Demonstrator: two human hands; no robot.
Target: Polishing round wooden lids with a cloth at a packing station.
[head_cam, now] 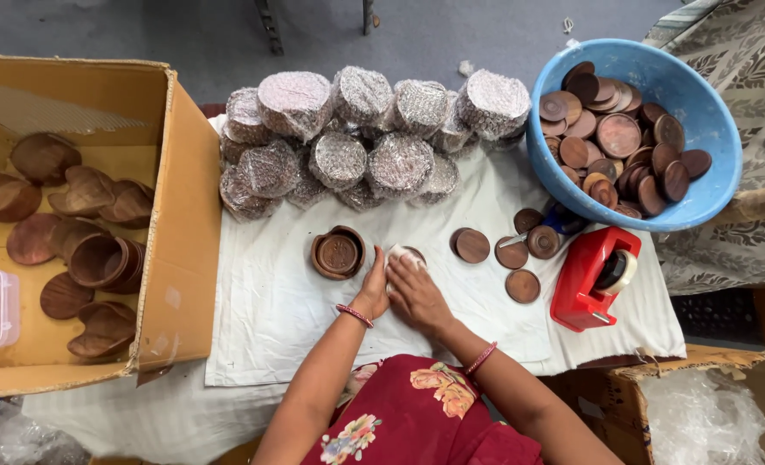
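My left hand [372,291] and my right hand [414,291] press together on a small round wooden piece [405,253] that lies on the white cloth [270,319], partly covered by something pale. Only its far rim shows past my fingers. Just left of my left hand stands a small stack of round wooden holders [338,252]. To the right of my hands lie several loose brown wooden discs [471,245].
A pile of bubble-wrapped round bundles [365,138] lies at the back. A blue basin [693,202] at right holds several wooden discs. A red tape dispenser [593,277] sits near it. An open cardboard box [180,250] at left holds wooden bowls.
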